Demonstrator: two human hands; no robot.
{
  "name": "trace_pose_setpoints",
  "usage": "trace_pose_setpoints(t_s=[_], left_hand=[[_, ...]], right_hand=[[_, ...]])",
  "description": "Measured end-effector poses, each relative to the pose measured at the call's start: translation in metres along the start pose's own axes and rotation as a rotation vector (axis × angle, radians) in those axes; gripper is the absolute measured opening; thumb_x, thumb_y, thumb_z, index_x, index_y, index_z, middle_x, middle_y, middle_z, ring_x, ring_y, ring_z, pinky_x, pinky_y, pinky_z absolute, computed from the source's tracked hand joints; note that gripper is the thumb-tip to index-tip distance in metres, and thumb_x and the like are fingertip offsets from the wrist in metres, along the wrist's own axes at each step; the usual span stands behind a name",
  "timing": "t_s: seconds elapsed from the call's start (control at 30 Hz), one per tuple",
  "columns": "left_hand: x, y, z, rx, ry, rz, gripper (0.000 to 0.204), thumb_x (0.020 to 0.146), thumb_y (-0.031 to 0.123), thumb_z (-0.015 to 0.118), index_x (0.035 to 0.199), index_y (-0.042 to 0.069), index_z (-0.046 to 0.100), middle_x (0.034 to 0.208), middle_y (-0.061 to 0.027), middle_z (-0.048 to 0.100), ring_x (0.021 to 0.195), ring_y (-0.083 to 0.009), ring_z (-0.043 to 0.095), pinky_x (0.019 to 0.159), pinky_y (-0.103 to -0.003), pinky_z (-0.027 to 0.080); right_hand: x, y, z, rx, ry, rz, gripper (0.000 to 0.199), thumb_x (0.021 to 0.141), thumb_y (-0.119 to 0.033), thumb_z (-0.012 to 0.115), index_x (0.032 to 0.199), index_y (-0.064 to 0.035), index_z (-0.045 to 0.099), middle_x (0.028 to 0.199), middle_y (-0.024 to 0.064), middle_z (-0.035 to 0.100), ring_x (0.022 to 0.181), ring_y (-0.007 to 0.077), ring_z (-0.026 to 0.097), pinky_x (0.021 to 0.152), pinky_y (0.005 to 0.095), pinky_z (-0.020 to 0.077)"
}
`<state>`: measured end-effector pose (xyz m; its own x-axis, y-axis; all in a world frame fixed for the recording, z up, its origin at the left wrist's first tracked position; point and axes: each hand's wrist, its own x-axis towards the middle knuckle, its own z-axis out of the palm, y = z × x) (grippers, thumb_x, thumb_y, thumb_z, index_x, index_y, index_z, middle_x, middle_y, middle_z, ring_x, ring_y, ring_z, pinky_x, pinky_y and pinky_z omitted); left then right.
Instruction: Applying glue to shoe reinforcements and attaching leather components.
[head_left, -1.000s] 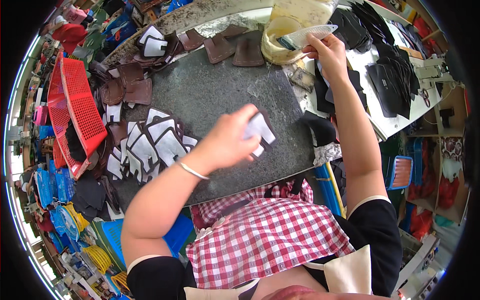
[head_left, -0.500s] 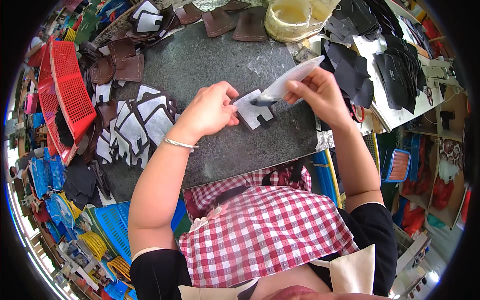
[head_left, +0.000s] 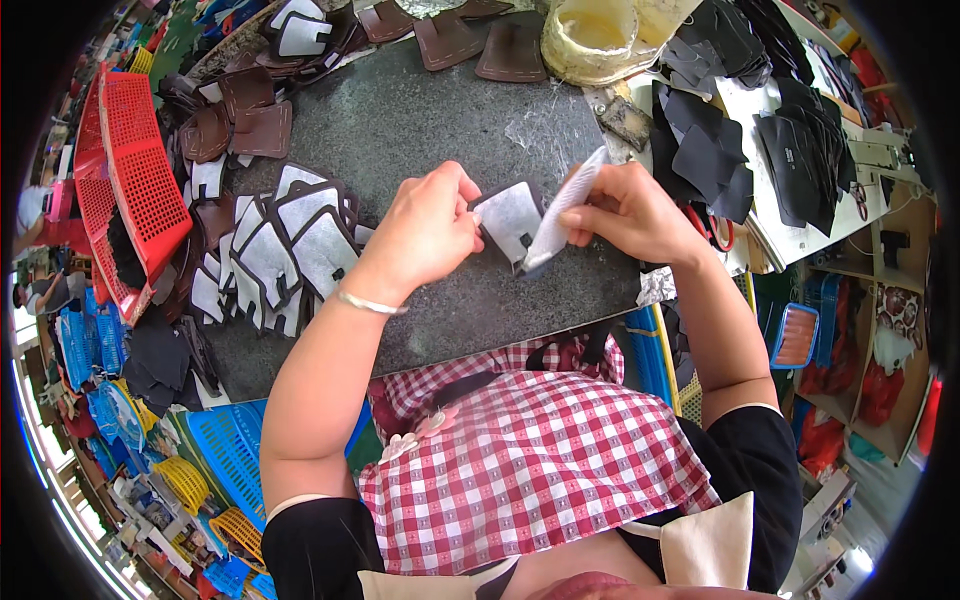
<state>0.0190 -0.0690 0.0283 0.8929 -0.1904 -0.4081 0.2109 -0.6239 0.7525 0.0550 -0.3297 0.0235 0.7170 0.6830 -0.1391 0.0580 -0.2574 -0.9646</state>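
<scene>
Brushing seems underway: I have the right hand [head_left: 622,208] pinching a flat white applicator [head_left: 556,222] over a notched, white-faced, dark-edged patch [head_left: 508,214] on the dark-grey slab [head_left: 420,130]; the curled left hand [head_left: 430,222], grip unclear, should next steady it.

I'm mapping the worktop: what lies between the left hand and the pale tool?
In the head view, a white piece with dark edges lies between the left hand and the pale tool.

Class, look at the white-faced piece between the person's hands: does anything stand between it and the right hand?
Yes, the pale brush held in the right hand stands between, slanting along the right side of the white-faced piece. Nothing visible stands between the piece and the left hand.
</scene>
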Motion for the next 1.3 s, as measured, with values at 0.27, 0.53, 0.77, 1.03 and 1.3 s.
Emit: trace_pose_setpoints(t_s=[0.27,0.53,0.77,1.03,1.3], left_hand=[[-0.108,-0.015,-0.172,0.089,0.259,-0.085,0.026,0.089,0.004,0.069,0.114,0.001,0.066,0.087,-0.0038,0.064,0.07,-0.0087,0.062,0.065,-0.022,0.053],[0.023,0.027,-0.101,0.493,0.362,0.426,0.044,0.085,0.027,0.079,0.122,0.004,0.068,0.113,-0.0149,0.073,0.106,-0.0271,0.071,0.093,-0.036,0.055],[0.147,0.028,-0.03,0.866,0.436,0.308,0.078,0.08,0.008,0.071,0.151,0.019,0.04,0.157,-0.0158,0.038,0.132,-0.0479,0.047,0.106,-0.054,0.047],[0.176,0.008,-0.072,0.673,0.739,0.193,0.051,0.086,0.008,0.065,0.134,0.013,0.048,0.13,-0.0161,0.058,0.11,-0.0433,0.064,0.087,-0.053,0.054],[0.101,0.028,-0.09,-0.549,0.174,0.071,0.031,0.09,0.012,0.067,0.12,0.007,0.063,0.108,-0.0053,0.071,0.092,-0.0168,0.069,0.082,-0.034,0.053]], right_hand=[[-0.012,0.007,-0.081,0.241,0.68,-0.3,0.02,0.097,-0.014,0.069,0.106,0.0039,0.067,0.089,0.0125,0.073,0.078,0.0163,0.07,0.075,0.0284,0.0563],[0.061,0.012,-0.104,-0.682,1.095,-0.35,0.018,0.09,-0.023,0.075,0.1,-0.0077,0.075,0.077,0.0097,0.071,0.06,0.0192,0.066,0.058,0.0345,0.0505],[0.082,-0.003,-0.083,-1.037,0.978,-0.338,0.015,0.095,-0.025,0.064,0.096,-0.0099,0.067,0.091,0.0109,0.073,0.075,0.0377,0.07,0.068,0.0475,0.0566],[0.08,-0.009,-0.091,-0.581,0.966,-0.185,0.021,0.09,-0.022,0.071,0.096,-0.0019,0.072,0.072,0.013,0.071,0.064,0.0273,0.069,0.063,0.0374,0.0531],[0.068,0.004,-0.107,0.142,0.954,-0.288,0.02,0.096,-0.014,0.067,0.102,0.0046,0.069,0.079,0.0079,0.073,0.064,0.0109,0.068,0.055,0.0242,0.0527]])
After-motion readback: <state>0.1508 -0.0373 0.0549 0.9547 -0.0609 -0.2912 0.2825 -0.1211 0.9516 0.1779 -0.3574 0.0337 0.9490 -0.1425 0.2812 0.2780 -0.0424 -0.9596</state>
